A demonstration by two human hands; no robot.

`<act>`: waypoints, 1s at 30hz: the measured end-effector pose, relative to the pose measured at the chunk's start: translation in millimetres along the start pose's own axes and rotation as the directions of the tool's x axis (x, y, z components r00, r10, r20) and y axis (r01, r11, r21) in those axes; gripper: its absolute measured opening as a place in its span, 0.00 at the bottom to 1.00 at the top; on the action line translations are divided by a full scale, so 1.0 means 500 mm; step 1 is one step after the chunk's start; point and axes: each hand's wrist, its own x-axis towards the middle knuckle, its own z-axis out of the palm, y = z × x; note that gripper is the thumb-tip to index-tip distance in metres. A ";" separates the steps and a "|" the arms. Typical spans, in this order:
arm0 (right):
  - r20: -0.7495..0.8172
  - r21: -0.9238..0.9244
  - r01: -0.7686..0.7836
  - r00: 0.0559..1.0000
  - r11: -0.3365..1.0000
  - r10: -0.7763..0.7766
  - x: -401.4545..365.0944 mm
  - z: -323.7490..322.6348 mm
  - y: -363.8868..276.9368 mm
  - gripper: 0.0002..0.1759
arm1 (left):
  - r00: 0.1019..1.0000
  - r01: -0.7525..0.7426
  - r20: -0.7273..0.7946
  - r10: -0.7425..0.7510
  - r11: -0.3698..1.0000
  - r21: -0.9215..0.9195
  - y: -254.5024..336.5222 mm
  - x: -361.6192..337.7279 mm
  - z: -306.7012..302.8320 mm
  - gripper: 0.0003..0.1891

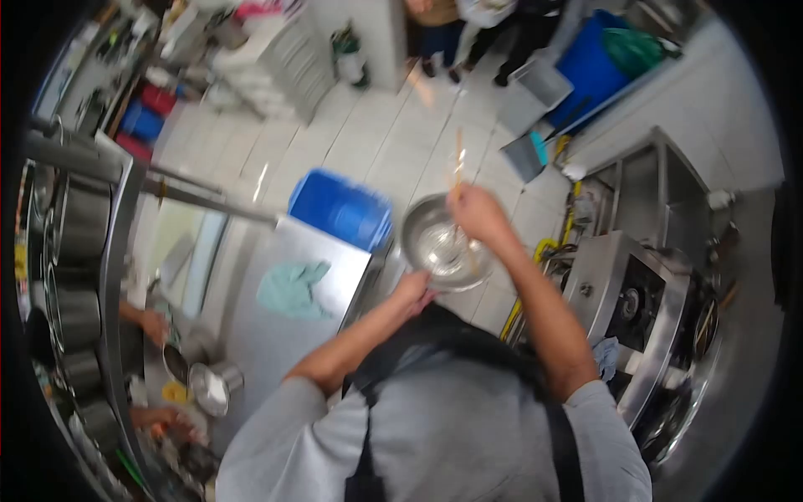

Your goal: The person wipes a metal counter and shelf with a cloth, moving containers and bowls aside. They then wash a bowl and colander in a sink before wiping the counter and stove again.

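Observation:
My left hand [412, 289] grips the near rim of a round metal bowl [416, 227], held in front of my body above the floor. Over the bowl, my right hand [474, 211] is closed around a thin wooden stick [458, 151]. One end of the stick points up and away from me; the lower end goes down toward the bowl, partly hidden by the hand. Inside the bowl is something pale and shiny, too blurred to make out.
Left of me, a steel table [251, 335] carries a green cloth [294, 289] and a metal pot [216, 387]; another person's hands [152, 325] work beyond it. A blue crate [341, 209] stands ahead. On the right is a stove [636, 305]. People stand at the far end.

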 end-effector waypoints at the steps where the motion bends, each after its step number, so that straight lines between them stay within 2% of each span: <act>1: -0.005 0.033 0.067 0.998 0.997 -0.067 0.026 -0.007 -0.021 0.17 | 0.997 0.065 0.030 -0.068 0.993 0.097 0.004 0.029 -0.010 0.09; 4: 0.124 -0.056 0.144 0.983 0.988 -0.136 0.101 -0.010 -0.106 0.16 | 0.999 0.052 0.010 -0.054 0.990 0.129 0.067 0.001 0.032 0.09; 6: 0.229 -0.131 0.207 0.958 0.969 -0.174 0.161 0.044 -0.146 0.20 | 0.999 0.046 0.022 -0.050 0.990 0.136 0.087 0.010 0.026 0.09; 8: 0.374 -0.088 0.266 0.902 0.960 -0.216 0.185 0.065 -0.228 0.24 | 0.996 0.073 0.033 -0.080 0.984 0.165 0.097 0.041 0.015 0.11; 10: 0.215 -0.140 0.218 0.959 0.966 -0.186 0.204 0.119 -0.256 0.32 | 0.987 0.139 0.051 -0.154 0.965 0.224 0.098 0.094 -0.009 0.15; 13: 0.075 -0.085 0.229 0.972 0.970 -0.223 0.221 0.072 -0.215 0.36 | 0.989 0.142 0.003 -0.149 0.949 0.283 0.157 0.078 0.010 0.15; 15: 0.025 0.106 0.252 0.966 0.962 -0.256 0.207 0.003 -0.103 0.35 | 0.985 0.160 0.003 -0.171 0.929 0.334 0.189 0.073 0.007 0.14; 16: 0.047 0.209 0.087 0.994 0.974 -0.099 0.166 -0.064 -0.076 0.34 | 0.986 0.160 -0.002 -0.169 0.929 0.333 0.189 0.092 -0.001 0.14; 17: -0.038 0.196 0.022 0.999 0.980 -0.015 0.128 -0.098 -0.015 0.32 | 0.986 0.158 -0.003 -0.166 0.930 0.332 0.194 0.106 -0.002 0.14; 18: -0.105 0.154 -0.061 0.991 0.986 0.078 0.079 -0.130 0.050 0.31 | 0.972 0.222 0.017 -0.236 0.934 0.280 0.213 0.093 0.012 0.13; 19: -0.132 0.013 -0.193 0.972 0.981 0.193 0.022 -0.158 0.122 0.31 | 0.975 0.206 0.021 -0.220 0.941 0.269 0.208 0.107 0.004 0.14; 21: -0.171 -0.189 -0.458 0.887 0.869 0.430 -0.107 -0.178 0.243 0.31 | 0.976 0.182 0.067 -0.210 0.940 0.289 0.200 0.150 -0.009 0.15; 23: -0.184 -0.279 -0.692 0.719 0.666 0.671 -0.267 -0.178 0.339 0.32 | 0.978 0.180 0.061 -0.198 0.958 0.223 0.220 0.139 0.038 0.17; 24: -0.134 -0.279 -0.748 0.652 0.602 0.747 -0.350 -0.155 0.405 0.33 | 0.964 0.207 0.097 -0.246 0.932 0.298 0.236 0.152 0.048 0.18; 25: -0.107 -0.276 -0.817 0.550 0.507 0.828 -0.404 -0.148 0.408 0.32 | 0.947 0.225 0.133 -0.292 0.900 0.374 0.251 0.163 0.060 0.19; 26: -0.093 -0.208 -0.837 0.532 0.506 0.842 -0.461 -0.119 0.446 0.29 | 0.933 0.244 0.140 -0.332 0.869 0.431 0.264 0.191 0.076 0.18; 27: -0.064 -0.154 -0.833 0.545 0.531 0.836 -0.514 -0.062 0.519 0.27 | 0.924 0.259 0.133 -0.359 0.842 0.473 0.271 0.218 0.092 0.18; 28: -0.141 -0.107 -0.825 0.565 0.554 0.813 -0.550 -0.007 0.543 0.26 | 0.920 0.281 0.121 -0.374 0.841 0.462 0.280 0.230 0.114 0.17; 30: -0.123 0.126 -0.782 0.599 0.611 0.791 -0.609 0.146 0.655 0.24 | 0.930 0.276 0.105 -0.353 0.857 0.435 0.299 0.228 0.192 0.17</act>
